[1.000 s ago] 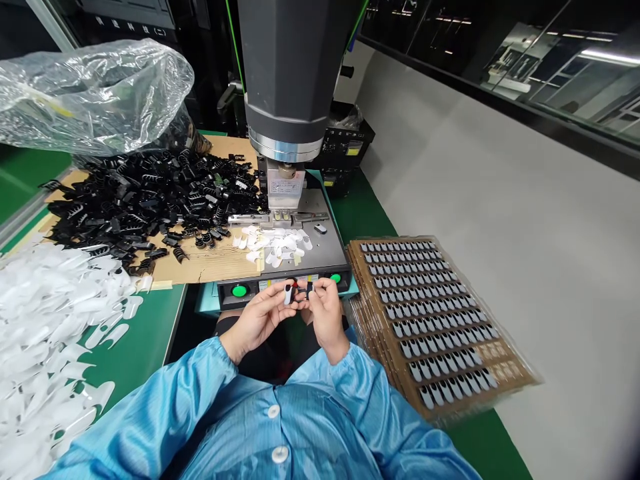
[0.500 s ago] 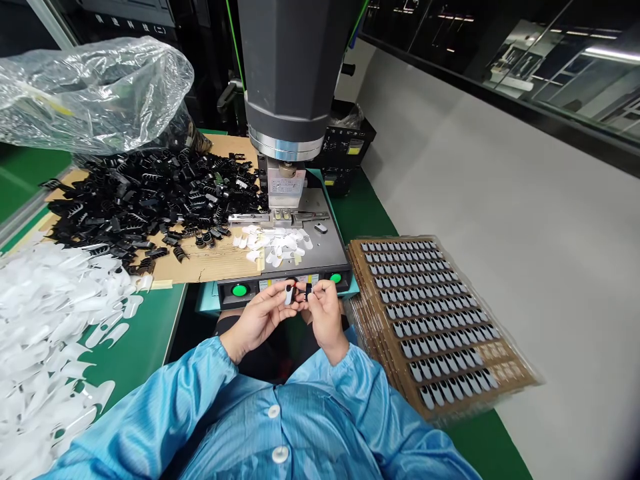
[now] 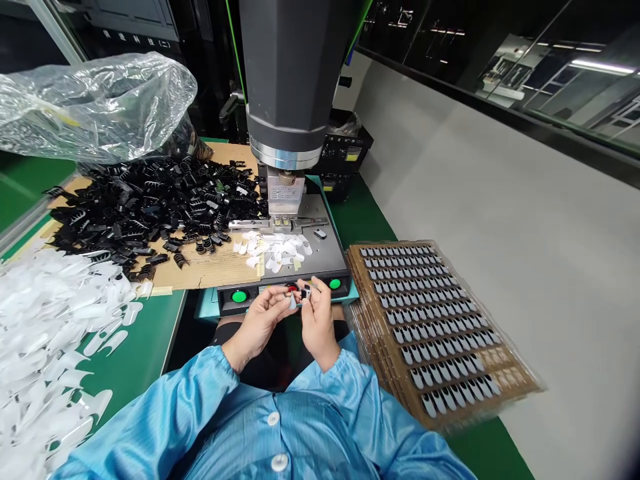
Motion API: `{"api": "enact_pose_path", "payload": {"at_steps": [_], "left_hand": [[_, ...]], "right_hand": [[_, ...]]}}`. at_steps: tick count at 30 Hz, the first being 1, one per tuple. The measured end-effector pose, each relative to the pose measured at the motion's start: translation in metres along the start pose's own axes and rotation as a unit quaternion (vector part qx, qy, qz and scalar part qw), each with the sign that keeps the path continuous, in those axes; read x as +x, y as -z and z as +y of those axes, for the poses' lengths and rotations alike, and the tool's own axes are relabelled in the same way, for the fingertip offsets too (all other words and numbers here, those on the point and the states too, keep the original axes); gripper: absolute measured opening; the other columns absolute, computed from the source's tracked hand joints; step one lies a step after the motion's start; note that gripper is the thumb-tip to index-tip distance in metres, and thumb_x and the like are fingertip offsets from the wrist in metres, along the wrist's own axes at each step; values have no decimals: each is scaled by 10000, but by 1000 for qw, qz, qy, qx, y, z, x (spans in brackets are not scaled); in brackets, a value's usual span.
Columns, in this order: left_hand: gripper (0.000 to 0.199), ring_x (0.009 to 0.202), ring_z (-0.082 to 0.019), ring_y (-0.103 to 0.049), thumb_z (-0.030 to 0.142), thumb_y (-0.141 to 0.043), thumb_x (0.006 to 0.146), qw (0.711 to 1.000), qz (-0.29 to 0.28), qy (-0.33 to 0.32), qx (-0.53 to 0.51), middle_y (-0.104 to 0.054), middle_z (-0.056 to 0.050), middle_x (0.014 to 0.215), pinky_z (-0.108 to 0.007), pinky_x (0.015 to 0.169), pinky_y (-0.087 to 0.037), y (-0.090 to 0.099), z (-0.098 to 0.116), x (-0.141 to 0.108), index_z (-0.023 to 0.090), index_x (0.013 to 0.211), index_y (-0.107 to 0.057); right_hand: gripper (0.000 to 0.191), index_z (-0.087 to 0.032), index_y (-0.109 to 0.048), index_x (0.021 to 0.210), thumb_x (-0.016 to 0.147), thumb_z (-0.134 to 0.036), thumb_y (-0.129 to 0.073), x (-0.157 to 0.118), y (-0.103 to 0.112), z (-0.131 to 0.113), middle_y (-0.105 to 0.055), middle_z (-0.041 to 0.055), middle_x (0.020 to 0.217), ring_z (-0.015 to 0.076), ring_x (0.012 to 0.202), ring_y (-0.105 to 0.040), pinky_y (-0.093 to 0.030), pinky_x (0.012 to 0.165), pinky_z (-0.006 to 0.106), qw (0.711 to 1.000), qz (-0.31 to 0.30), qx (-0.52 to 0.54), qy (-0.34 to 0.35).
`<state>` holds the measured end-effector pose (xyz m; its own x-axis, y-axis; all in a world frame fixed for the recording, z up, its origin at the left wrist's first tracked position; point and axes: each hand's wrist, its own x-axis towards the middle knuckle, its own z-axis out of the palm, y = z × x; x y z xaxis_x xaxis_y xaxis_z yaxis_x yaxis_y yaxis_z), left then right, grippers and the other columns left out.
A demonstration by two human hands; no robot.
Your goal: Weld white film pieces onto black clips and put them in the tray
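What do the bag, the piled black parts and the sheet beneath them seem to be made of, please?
Bag: probably plastic film, glossy; crinkled and see-through.
Black parts: likely moulded plastic, glossy; bright highlights, repeated ribs.
Sheet: apparently cardboard, matte; flat tan surface.

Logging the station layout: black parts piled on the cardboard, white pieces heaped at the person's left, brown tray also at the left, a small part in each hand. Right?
One error: the brown tray is at the person's right, per the head view. The rest holds: black parts piled on the cardboard, white pieces heaped at left, a small part each in left hand and right hand.
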<state>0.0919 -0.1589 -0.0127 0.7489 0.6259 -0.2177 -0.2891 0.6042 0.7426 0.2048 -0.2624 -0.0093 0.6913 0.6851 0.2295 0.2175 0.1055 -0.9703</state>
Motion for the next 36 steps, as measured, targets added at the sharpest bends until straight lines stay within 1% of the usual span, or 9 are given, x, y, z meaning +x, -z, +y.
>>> {"api": "enact_pose_path", "payload": {"at_steps": [2, 5, 10, 16, 22, 25, 29, 32, 36], "left_hand": [[411, 1001, -176, -744, 308, -928, 818, 999, 36, -8, -9, -756, -33, 999, -353, 957, -637, 0, 1, 1, 200, 1148, -707], [398, 895, -152, -737, 298, -907, 827, 997, 62, 12, -38, -743, -21, 980, -292, 852, -634, 1, 2, 4, 212, 1149, -689], [271, 895, -129, -715, 198, -865, 786, 987, 85, 39, -128, -726, -28, 988, -211, 828, -589, 3, 0, 7, 172, 1008, -713], [295, 873, -135, -691, 293, -880, 801, 993, 81, 58, -64, -723, -22, 1014, -205, 738, -560, -3, -6, -1, 190, 1034, -732], [379, 798, -146, -678, 405, -863, 855, 995, 61, 81, 9, -726, -66, 1013, -221, 668, -562, -9, -11, -6, 179, 1126, -725], [301, 802, -157, -703, 327, -844, 872, 989, 90, 116, -15, -718, -81, 1061, -270, 705, -613, -9, -8, -3, 172, 1097, -717], [111, 874, -171, -723, 220, -768, 927, 975, 152, 163, 3, -693, -85, 1033, -313, 791, -654, -9, -6, 0, 162, 998, -707], [74, 902, -166, -726, 143, -759, 912, 976, 120, 182, 20, -689, -83, 991, -296, 844, -644, -13, -6, -2, 153, 947, -695], [264, 898, -172, -758, 47, -833, 789, 980, 84, 180, 19, -715, -90, 1015, -303, 893, -627, -25, -4, -17, 144, 965, -661]], "right_hand": [[378, -277, -441, 1476, 1106, -337, -491, -1, -3, -4, -665, 138, 1451, 245, 1316, -674, -558, 1141, 502, 999, 5, -19, 25], [341, -271, -535, 1421, 1081, -262, -514, -4, -7, -10, -685, 123, 1426, 257, 1377, -637, -538, 1169, 500, 990, -51, -104, 85], [348, -258, -630, 1335, 1008, -160, -567, -10, -16, -16, -634, 77, 1521, 289, 1560, -438, -362, 1304, 597, 933, -175, -246, 195], [399, -228, -602, 1380, 1002, -125, -526, -5, -16, -3, -597, 125, 1524, 263, 1436, -554, -497, 1204, 497, 938, -138, -281, 151], [408, -187, -570, 1429, 1034, -182, -469, 12, -4, 4, -724, 142, 1261, 308, 1149, -680, -582, 1000, 504, 907, -139, -379, 121], [448, -186, -553, 1489, 1055, -254, -470, 40, 10, -2, -746, 135, 1217, 328, 1110, -657, -557, 995, 527, 909, -82, -387, 131], [440, -206, -619, 1430, 1025, -253, -455, 103, 37, 10, -747, 118, 1280, 301, 1165, -656, -530, 1064, 490, 941, 9, -314, 123], [426, -207, -681, 1308, 927, -217, -490, 155, 54, 27, -737, 119, 1315, 289, 1209, -670, -527, 1090, 468, 958, 45, -277, 65], [440, -149, -696, 1201, 823, -177, -474, 199, 62, 34, -718, 197, 1270, 309, 1202, -665, -510, 1095, 462, 939, 72, -335, 16]]}}
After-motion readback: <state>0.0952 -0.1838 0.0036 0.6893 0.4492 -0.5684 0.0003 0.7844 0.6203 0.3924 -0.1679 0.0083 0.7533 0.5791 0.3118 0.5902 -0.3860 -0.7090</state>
